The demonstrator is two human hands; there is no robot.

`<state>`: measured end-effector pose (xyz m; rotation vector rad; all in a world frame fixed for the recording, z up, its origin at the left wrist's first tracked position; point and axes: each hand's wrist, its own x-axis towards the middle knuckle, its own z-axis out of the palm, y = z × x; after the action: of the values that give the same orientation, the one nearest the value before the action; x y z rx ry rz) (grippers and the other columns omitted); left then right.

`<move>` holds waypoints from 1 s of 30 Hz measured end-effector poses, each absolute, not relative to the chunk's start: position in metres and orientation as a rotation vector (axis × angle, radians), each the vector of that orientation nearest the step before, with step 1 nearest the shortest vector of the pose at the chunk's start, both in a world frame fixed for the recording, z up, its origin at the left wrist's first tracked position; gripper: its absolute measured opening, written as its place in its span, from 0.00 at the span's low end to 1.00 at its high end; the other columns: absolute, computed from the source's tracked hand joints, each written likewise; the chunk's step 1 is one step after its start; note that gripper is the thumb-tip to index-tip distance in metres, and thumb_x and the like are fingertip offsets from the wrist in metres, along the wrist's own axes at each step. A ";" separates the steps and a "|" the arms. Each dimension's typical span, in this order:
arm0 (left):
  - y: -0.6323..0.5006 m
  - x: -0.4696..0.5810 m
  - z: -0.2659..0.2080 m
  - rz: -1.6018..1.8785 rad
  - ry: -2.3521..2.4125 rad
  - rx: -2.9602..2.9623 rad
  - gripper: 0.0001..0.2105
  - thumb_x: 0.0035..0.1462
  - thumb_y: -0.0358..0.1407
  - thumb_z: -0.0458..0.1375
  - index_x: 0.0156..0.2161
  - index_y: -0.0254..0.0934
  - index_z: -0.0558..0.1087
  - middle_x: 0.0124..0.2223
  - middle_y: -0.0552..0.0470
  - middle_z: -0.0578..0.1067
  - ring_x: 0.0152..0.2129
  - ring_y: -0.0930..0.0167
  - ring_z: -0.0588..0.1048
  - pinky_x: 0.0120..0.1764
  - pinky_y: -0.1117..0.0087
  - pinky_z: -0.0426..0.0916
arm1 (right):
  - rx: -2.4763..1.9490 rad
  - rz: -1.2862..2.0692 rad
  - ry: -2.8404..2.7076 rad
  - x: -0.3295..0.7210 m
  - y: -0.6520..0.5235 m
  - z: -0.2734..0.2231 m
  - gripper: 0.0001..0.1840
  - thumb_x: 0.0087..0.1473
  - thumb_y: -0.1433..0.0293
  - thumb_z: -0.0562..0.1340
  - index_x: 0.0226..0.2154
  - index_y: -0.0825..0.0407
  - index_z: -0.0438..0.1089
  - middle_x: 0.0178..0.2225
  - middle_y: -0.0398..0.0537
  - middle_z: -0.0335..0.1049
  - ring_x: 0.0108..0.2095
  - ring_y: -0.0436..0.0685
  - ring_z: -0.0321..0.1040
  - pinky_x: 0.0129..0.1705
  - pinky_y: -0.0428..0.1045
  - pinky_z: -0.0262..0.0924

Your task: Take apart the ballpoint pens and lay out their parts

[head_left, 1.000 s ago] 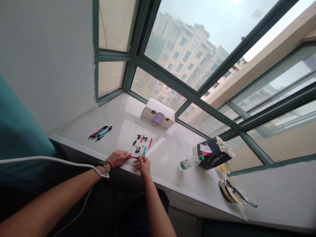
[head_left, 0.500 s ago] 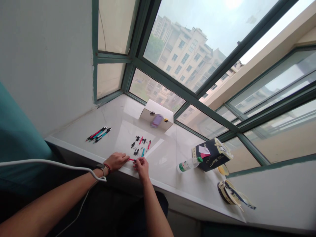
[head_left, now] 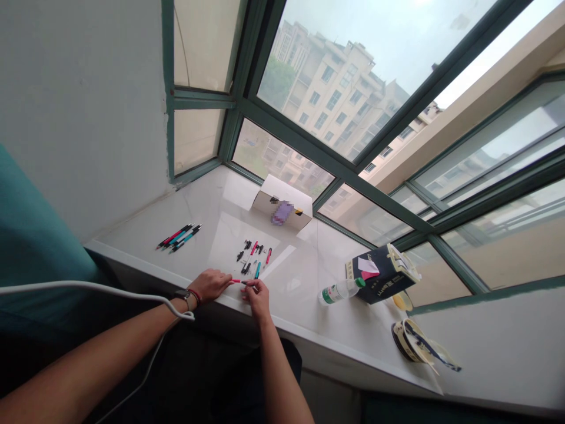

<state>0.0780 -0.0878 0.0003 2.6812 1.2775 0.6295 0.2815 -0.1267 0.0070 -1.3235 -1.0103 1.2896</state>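
Near the front edge of the white marble sill (head_left: 291,306), my left hand (head_left: 212,285) is closed on one end of a red pen barrel (head_left: 236,281). My right hand (head_left: 258,298) pinches a black piece at the barrel's other end; whether the two are joined is too small to tell. Just beyond my hands lie loose pen parts: a blue barrel (head_left: 258,270), red barrels (head_left: 269,255) and several black pieces (head_left: 240,256), with some tiny bits among them. Several whole-looking pens (head_left: 179,237), red and blue with black ends, lie in a group to the left.
A white open box (head_left: 286,194) with a blurred purple thing stands at the back by the window. Toward the right are a green-capped bottle (head_left: 339,291), a dark carton (head_left: 379,277) and a round cream-and-black container (head_left: 408,341). A white cable (head_left: 97,285) crosses above my left forearm.
The camera view has shifted slightly. My hands stay at the sill's edge, and a little more of the black piece shows between my right fingers and the red barrel.
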 end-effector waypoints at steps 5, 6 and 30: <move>-0.090 0.079 0.004 0.646 1.276 2.684 0.19 0.68 0.43 0.41 0.36 0.39 0.72 0.29 0.49 0.74 0.28 0.69 0.71 0.35 0.69 0.61 | -1.311 1.267 -0.887 0.283 -0.126 0.004 0.21 0.44 0.61 0.69 0.40 0.52 0.66 0.34 0.46 0.73 0.31 0.54 0.73 0.27 0.45 0.67; -0.090 0.079 0.004 0.654 1.276 2.680 0.18 0.68 0.43 0.41 0.36 0.39 0.72 0.29 0.49 0.74 0.28 0.69 0.72 0.35 0.68 0.61 | -1.306 1.251 -0.848 0.283 -0.125 0.003 0.23 0.43 0.61 0.69 0.40 0.52 0.66 0.34 0.46 0.73 0.31 0.54 0.73 0.27 0.46 0.67; -0.090 0.079 0.001 0.644 1.525 2.490 0.15 0.64 0.46 0.47 0.44 0.38 0.68 0.28 0.48 0.76 0.27 0.66 0.75 0.31 0.69 0.62 | -1.290 1.212 -0.832 0.279 -0.125 0.001 0.21 0.45 0.56 0.68 0.35 0.54 0.69 0.32 0.51 0.76 0.26 0.52 0.71 0.28 0.46 0.68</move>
<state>0.0792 -0.0903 0.0014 2.4898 1.5248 0.6437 0.2794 -0.1247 0.0012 -1.2898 -0.8323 1.2120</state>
